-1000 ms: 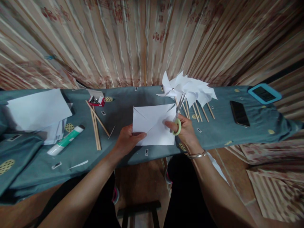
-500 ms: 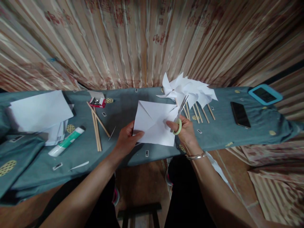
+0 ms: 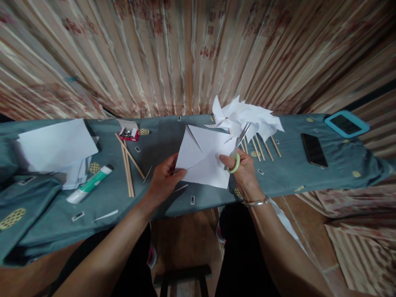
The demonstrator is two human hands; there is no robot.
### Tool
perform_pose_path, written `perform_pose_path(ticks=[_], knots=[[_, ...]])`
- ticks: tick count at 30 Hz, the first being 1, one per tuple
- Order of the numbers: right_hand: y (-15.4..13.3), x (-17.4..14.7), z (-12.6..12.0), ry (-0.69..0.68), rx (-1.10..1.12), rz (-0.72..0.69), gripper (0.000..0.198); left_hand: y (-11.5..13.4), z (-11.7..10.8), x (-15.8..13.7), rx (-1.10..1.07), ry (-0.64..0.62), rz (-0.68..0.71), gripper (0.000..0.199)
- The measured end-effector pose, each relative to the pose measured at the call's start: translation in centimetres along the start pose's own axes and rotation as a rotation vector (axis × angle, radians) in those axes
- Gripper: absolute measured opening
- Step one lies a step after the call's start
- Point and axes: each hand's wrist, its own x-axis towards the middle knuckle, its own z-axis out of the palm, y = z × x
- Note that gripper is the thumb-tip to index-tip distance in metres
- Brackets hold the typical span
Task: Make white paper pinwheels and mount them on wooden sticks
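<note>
A white square sheet of paper (image 3: 208, 159) is held over the table's front half. Slits run inward from its upper corners, and a line, cut or crease, shows by the lower left one. My left hand (image 3: 163, 178) pinches the left edge, thumb on top. In my right hand (image 3: 246, 172) are scissors with pale green handles (image 3: 236, 163), blades pointing up and away past the paper's right side. My right thumb lies against the sheet's right part. Just beyond the scissors, white paper pinwheels (image 3: 227, 115) on wooden sticks lie overlapped in a row.
To the left lie paper sheets (image 3: 55, 140), a green-and-white glue tube (image 3: 91, 184), loose wooden sticks (image 3: 127, 169) and a red box of metal pins (image 3: 129, 133). A black phone (image 3: 314, 150) and a blue-framed device (image 3: 347, 123) lie at the right. A curtain (image 3: 173, 57) hangs behind.
The paper has turned a little clockwise, its upper left corner shifting right and up. Both hands keep their holds, and the scissors have moved slightly right. The view has shifted slightly.
</note>
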Motion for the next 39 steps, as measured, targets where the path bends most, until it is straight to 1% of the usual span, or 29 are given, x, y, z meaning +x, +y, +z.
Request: perform_pose_path(ticks=[8, 14, 19, 21, 24, 28, 32, 37, 39], knots=[[0.2, 0.0, 0.5, -0.008, -0.002, -0.006, 0.027, 0.1, -0.1, -0.2, 0.001, 0.047, 0.002, 0.058], [0.5, 0.1, 0.8, -0.019, -0.008, 0.001, 0.03, -0.2, -0.1, -0.3, 0.018, 0.059, -0.008, 0.049], [0.6, 0.1, 0.8, -0.004, 0.02, 0.012, 0.027, 0.1, -0.4, -0.4, -0.061, 0.012, -0.002, 0.047], [0.5, 0.0, 0.8, -0.003, 0.02, 0.003, 0.026, 0.2, -0.6, -0.5, -0.077, -0.025, -0.001, 0.05], [0.5, 0.1, 0.8, -0.002, 0.017, -0.004, 0.025, 0.3, -1.0, -0.5, -0.048, -0.06, -0.005, 0.061], [0.6, 0.2, 0.8, -0.008, 0.032, -0.003, 0.027, 0.2, -1.7, -0.4, -0.005, -0.057, -0.014, 0.076], [0.7, 0.2, 0.8, -0.007, 0.033, 0.003, 0.03, 0.0, -2.2, -0.3, -0.01, -0.03, -0.028, 0.088], [0.7, 0.3, 0.7, -0.004, 0.014, 0.015, 0.032, 0.0, -2.4, -0.4, -0.078, -0.002, -0.057, 0.089], [0.8, 0.3, 0.7, 0.002, 0.049, 0.013, 0.029, 0.4, -2.3, -0.5, -0.167, 0.032, -0.07, 0.084]])
